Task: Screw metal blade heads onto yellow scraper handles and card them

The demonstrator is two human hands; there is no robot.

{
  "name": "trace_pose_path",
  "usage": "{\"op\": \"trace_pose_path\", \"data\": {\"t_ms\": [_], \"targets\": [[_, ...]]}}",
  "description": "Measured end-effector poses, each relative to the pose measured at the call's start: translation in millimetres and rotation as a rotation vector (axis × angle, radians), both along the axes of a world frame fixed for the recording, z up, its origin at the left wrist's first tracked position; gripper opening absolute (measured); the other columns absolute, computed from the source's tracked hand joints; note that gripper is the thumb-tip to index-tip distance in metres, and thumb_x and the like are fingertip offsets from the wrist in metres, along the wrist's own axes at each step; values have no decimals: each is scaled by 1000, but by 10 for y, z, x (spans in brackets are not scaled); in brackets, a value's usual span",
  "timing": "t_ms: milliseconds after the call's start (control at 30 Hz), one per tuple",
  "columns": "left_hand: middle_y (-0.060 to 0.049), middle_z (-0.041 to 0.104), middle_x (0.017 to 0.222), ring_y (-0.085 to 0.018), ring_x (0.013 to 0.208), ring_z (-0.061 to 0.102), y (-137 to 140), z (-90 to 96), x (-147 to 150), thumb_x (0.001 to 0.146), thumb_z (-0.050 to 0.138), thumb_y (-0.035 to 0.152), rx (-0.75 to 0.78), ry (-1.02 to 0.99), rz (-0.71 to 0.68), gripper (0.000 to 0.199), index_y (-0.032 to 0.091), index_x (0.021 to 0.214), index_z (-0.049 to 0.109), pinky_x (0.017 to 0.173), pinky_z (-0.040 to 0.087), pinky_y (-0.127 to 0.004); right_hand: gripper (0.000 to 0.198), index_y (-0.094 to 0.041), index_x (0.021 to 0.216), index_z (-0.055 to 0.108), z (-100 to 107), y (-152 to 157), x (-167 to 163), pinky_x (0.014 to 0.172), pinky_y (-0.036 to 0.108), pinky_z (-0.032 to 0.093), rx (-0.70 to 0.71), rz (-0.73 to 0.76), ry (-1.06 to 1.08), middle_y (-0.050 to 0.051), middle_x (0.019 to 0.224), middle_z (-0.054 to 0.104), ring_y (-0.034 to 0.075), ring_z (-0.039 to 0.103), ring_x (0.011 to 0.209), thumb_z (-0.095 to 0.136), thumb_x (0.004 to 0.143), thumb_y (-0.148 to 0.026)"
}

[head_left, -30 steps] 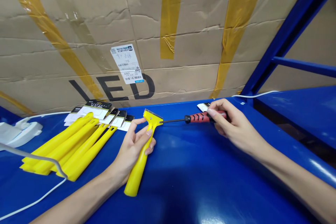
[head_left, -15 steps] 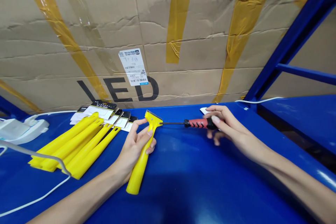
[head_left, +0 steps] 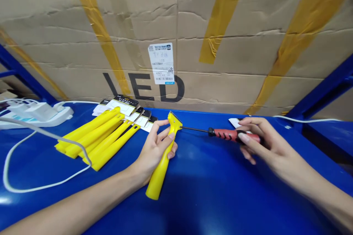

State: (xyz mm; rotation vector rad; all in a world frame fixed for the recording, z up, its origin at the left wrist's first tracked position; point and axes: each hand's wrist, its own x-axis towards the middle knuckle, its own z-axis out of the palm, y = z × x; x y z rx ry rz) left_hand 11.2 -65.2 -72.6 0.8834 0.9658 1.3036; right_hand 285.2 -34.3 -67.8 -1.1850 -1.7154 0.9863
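Observation:
My left hand (head_left: 160,145) is closed around the neck of a yellow scraper (head_left: 159,176), its head up and its handle slanting down to the left. A screwdriver (head_left: 224,134) with a red and black handle lies nearly level in my right hand (head_left: 261,141), gripped between thumb and fingers. Its thin shaft reaches left, and the tip meets the side of the scraper's head. Left of my left hand, several more yellow scrapers (head_left: 107,150) lie in a fanned pile, with printed cards over their head ends. Partly behind my right fingers is a small white piece (head_left: 234,122) I cannot make out.
A big taped cardboard box (head_left: 190,18) marked LED stands behind the blue surface (head_left: 209,198). At the left are a white power strip (head_left: 62,115) and a looping white cable (head_left: 27,191). Blue frame posts (head_left: 322,95) rise at both sides.
The view has swung left, so everything sits further right, and more of the power strip shows. Both hands keep their holds, and the screwdriver tip stays at the scraper's head.

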Motion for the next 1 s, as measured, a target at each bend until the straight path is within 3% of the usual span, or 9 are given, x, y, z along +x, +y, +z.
{"op": "trace_pose_path", "data": {"t_ms": [100, 167, 267, 400, 533, 633, 733, 833, 1000], "targets": [[2, 62, 82, -6, 51, 51, 7, -13, -13, 77, 82, 33, -4, 0, -4, 51, 25, 111, 45, 47, 32, -20, 38, -26, 97, 50, 39, 103, -91, 42, 26, 37, -53, -187, -69, -5, 50, 50, 13, 45, 40, 48, 94, -64], [2, 63, 83, -7, 52, 51, 0, -15, -17, 77, 82, 33, -13, 5, 7, 52, 25, 112, 44, 47, 33, -20, 40, -26, 98, 51, 56, 149, -128, 43, 27, 39, -98, -225, 23, -3, 56, 55, 14, 50, 43, 53, 90, -65], [1, 63, 82, -7, 52, 50, -52, -7, 3, 77, 81, 33, -24, 10, 41, 53, 25, 114, 44, 48, 33, -21, 45, -29, 111, 54, 58, 130, -109, 55, 30, 50, -129, -106, 196, 2, 83, 65, 17, 61, 61, 72, 81, -56], [3, 62, 77, -6, 49, 47, -201, 4, 76, 81, 78, 35, -75, 37, 37, 49, 26, 113, 43, 48, 34, -21, 32, -28, 103, 54, 41, 5, -30, 44, 25, 37, -85, -90, 81, -5, 54, 50, 13, 44, 45, 62, 90, -56], [4, 61, 68, -9, 49, 48, -305, -3, 122, 82, 76, 40, -98, 97, 15, 49, 26, 113, 41, 45, 35, -21, 38, -27, 99, 54, 53, -54, 12, 38, 25, 28, -73, -247, -13, -6, 53, 43, 11, 38, 40, 53, 91, -64], [6, 58, 64, -10, 48, 50, -301, -3, 127, 78, 78, 41, -86, 133, 63, 53, 25, 112, 41, 44, 36, -21, 36, -30, 114, 52, 77, -45, 47, 50, 28, 44, -153, -39, 47, -1, 74, 58, 15, 52, 55, 57, 92, -58], [9, 54, 60, -9, 46, 48, -281, 7, 134, 78, 77, 41, -69, 154, 97, 53, 25, 113, 41, 44, 37, -19, 35, -29, 115, 49, 68, -19, 73, 58, 29, 47, -157, 127, 106, -1, 77, 60, 15, 55, 61, 63, 91, -50], [10, 53, 59, -8, 45, 48, -276, 12, 143, 80, 75, 42, -59, 161, 83, 50, 24, 112, 40, 43, 37, -18, 32, -26, 108, 48, 21, -6, 57, 50, 26, 41, -89, 38, 54, -5, 61, 54, 13, 49, 50, 57, 94, -54], [9, 53, 68, -6, 46, 47, -248, -12, 142, 78, 79, 39, -33, 171, 98, 53, 24, 113, 42, 41, 36, -17, 41, -27, 109, 50, -2, -28, 22, 46, 26, 39, -141, -98, -98, -4, 62, 54, 12, 49, 46, 40, 97, -65]]}}
